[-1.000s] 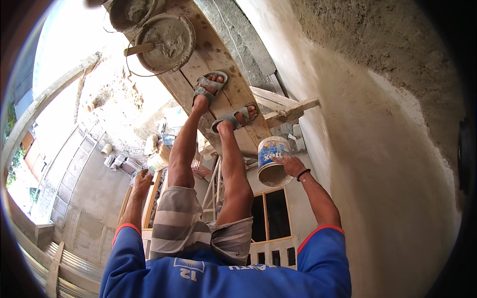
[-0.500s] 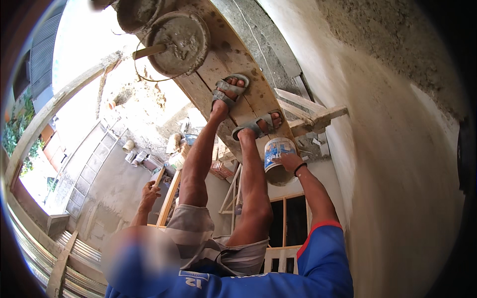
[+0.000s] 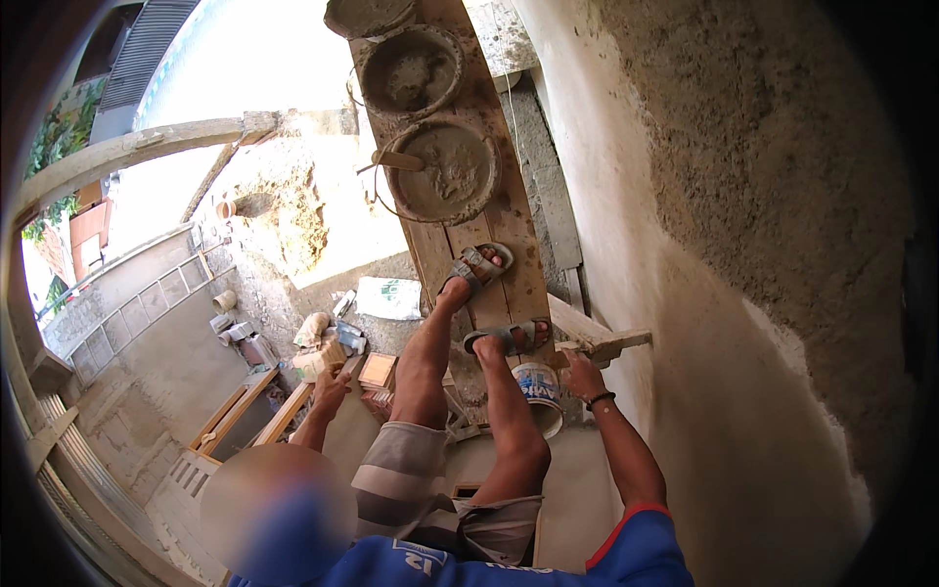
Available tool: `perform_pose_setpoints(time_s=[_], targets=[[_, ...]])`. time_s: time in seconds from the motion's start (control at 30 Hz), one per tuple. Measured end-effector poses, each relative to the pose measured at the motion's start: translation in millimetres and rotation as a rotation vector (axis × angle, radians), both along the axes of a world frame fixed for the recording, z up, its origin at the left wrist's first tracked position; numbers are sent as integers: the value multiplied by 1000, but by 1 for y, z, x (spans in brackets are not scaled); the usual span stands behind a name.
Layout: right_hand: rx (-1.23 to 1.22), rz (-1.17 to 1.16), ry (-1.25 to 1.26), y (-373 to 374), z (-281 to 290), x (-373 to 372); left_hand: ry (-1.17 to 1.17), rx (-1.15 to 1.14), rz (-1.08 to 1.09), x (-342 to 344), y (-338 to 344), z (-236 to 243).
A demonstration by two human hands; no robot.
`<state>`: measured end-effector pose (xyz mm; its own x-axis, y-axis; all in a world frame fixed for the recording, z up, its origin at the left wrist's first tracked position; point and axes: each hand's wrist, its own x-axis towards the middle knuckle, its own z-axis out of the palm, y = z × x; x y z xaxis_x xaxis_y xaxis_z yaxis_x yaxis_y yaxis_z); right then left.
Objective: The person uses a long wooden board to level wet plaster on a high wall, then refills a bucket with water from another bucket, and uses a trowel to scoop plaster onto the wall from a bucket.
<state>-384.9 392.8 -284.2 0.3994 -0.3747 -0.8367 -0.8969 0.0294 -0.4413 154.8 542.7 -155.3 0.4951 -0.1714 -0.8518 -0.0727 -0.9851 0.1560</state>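
Right hand (image 3: 584,375) closed on the rim of a white-and-blue paint bucket (image 3: 539,391) just under the near end of the scaffold plank (image 3: 499,210), beside the plastered wall (image 3: 685,293); left hand (image 3: 331,389) gripping a wooden ladder rail (image 3: 293,411). Both sandalled feet (image 3: 476,266) planted at the plank's near end, legs crossing in front and hiding part of the bucket. Farther along the plank, two mortar pans (image 3: 442,171) (a trowel (image 3: 396,159) resting in the nearer one).
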Motion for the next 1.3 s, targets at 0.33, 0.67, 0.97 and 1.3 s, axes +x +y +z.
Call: perform_pose_setpoints(time_s=[0.33, 0.67, 0.97, 1.3], targets=[[-67, -176, -224, -205, 27, 173, -55, -376, -38, -16, -244, -138], [-24, -739, -635, -264, -19, 387, 139, -694, -117, -89, -344, -105], [156, -1167, -479, -264, 7, 356, -315, -553, 150, 38, -406, -146], [114, -1233, -308, -202, 109, 263, 395, -637, 820, 29, -513, -265]])
